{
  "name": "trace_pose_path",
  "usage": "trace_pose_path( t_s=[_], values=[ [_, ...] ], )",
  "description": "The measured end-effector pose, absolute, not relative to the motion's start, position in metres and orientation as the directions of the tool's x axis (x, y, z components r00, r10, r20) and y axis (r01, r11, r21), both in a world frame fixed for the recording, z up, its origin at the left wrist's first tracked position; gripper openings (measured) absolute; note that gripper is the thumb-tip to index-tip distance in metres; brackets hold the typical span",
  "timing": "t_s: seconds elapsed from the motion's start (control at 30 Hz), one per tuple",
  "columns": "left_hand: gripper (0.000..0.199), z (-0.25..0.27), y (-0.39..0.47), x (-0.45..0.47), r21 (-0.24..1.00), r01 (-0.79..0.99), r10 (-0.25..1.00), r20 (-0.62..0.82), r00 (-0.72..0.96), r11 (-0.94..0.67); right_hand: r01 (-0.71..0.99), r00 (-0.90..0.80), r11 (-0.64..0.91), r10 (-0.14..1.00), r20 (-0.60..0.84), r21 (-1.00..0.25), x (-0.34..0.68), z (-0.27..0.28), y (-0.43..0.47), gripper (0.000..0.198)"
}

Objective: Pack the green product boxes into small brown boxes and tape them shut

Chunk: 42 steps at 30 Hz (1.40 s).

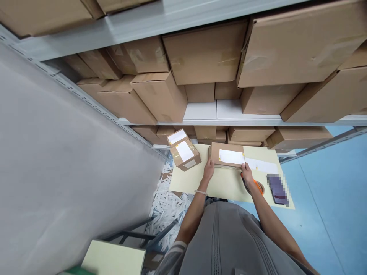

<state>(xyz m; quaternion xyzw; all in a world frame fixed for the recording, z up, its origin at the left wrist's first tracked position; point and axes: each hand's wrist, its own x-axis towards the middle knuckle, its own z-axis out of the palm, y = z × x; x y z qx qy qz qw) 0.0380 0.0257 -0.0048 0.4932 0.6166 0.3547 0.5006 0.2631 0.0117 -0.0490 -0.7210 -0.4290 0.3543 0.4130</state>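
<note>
A flat brown cardboard box [217,149] with a white label [231,156] on its top is between my two hands. My left hand [209,169] grips its left end, and my right hand [247,172] closes on the front right corner. Under my right wrist lies an orange tape dispenser [260,187] with a roll of brown tape, partly covered by my arm. Sheets of white labels [265,165] stretch out to the right of the box. To the left, two smaller taped boxes [187,153] with white labels stand one behind the other.
The pale yellow table [229,187] also carries a phone [277,189] at its right. Behind it rises a grey metal shelf [206,122] stacked with brown boxes [206,53]. Shredded white paper [169,206] covers the floor at left, near a stool [114,256] and the wall [71,152].
</note>
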Motion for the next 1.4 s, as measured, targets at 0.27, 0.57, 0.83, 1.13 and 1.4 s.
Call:
trace_pose_path(
  t_s=[0.27,0.57,0.83,1.13,1.4],
  values=[
    [0.059,0.09,0.007,0.024,0.959,0.281,0.98,0.031,-0.198,0.026,0.41,0.355,-0.116,0.934,0.041,-0.905,0.248,0.061,0.031,0.071],
    [0.051,0.162,0.004,-0.074,0.922,0.386,0.807,0.221,-0.547,0.01,0.567,-0.048,0.154,0.987,0.154,-0.809,0.137,0.159,0.091,0.068],
    [0.047,0.127,0.018,-0.138,0.922,0.321,0.736,0.064,-0.674,0.214,0.778,-0.184,0.093,0.979,-0.084,-0.622,0.058,0.145,0.117,0.057],
    [0.049,0.101,0.02,-0.137,0.92,0.334,0.716,0.091,-0.692,0.205,0.798,-0.181,0.089,0.979,-0.097,-0.596,0.054,0.124,0.112,0.061],
    [0.053,0.106,0.019,-0.133,0.907,0.349,0.73,0.072,-0.679,0.235,0.65,-0.196,0.076,0.978,-0.069,-0.756,0.06,0.112,0.114,0.078]
  ],
)
